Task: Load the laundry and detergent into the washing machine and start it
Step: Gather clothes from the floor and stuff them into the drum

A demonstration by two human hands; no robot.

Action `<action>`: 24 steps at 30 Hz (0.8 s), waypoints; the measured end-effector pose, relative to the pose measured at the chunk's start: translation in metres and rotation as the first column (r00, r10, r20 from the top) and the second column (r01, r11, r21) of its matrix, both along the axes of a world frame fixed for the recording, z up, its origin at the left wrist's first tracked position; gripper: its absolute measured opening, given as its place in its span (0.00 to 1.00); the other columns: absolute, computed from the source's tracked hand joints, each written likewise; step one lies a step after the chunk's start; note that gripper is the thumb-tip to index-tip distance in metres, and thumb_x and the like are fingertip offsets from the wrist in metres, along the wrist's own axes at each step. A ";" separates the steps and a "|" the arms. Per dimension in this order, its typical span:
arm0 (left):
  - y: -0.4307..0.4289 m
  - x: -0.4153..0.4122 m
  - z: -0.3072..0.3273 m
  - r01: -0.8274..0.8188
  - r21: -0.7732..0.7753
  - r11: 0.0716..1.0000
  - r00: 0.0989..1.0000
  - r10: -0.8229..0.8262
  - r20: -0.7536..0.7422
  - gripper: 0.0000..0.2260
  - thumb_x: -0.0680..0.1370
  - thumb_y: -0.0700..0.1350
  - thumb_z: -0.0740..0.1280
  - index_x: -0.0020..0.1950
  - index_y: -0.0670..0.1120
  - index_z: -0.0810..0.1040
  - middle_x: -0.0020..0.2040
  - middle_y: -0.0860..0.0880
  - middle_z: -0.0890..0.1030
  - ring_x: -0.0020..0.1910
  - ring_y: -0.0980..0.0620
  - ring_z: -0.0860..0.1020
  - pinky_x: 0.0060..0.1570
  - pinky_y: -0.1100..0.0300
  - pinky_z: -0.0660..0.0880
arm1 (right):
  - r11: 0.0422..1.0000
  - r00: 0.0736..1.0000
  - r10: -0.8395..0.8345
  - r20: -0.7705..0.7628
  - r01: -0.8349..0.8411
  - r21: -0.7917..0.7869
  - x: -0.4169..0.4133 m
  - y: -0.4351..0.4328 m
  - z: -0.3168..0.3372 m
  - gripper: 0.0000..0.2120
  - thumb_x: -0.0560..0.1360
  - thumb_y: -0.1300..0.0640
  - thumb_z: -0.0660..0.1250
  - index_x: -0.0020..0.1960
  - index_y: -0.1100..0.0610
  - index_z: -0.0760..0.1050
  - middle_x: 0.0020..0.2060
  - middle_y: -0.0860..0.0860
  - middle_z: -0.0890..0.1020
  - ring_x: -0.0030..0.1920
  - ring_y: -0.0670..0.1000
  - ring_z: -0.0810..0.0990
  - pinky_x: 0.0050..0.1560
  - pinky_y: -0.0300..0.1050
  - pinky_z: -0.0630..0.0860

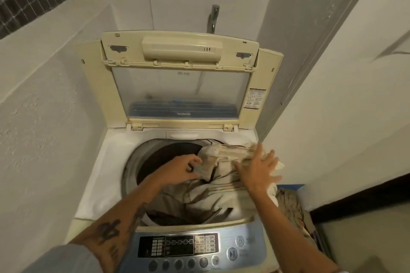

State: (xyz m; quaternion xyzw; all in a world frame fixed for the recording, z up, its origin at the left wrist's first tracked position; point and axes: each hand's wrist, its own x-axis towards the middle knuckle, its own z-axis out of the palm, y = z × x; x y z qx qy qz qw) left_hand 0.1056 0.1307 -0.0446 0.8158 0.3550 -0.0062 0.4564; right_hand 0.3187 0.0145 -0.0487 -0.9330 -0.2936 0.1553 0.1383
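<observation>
Beige laundry (210,197) lies heaped in the open washing machine (104,162), spilling over its right rim, with the left hand (186,169) grip pinching the cloth and the right hand (259,173) grip wide, pressing flat on it.

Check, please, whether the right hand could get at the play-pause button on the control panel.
Probably yes: the right hand lies open on the laundry, and the play-pause button sits uncovered beside that forearm.

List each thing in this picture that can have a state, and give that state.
Lid, open, standing upright.
Drum, partly loaded.
Cloth, half in the drum, spilling over its right rim.
Left hand, grips the cloth.
Right hand, flat, fingers spread, pressing the cloth.
Panel, untouched.
</observation>
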 end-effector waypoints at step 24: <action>-0.004 0.021 0.045 -0.193 -0.755 0.627 0.786 0.559 0.263 0.26 0.74 0.66 0.62 0.65 0.52 0.76 0.61 0.45 0.81 0.59 0.46 0.80 0.58 0.45 0.76 | 0.479 0.899 0.425 -0.109 -0.122 0.869 -0.115 0.021 0.037 0.18 0.74 0.63 0.63 0.61 0.50 0.79 0.59 0.44 0.75 0.60 0.45 0.74 0.60 0.44 0.75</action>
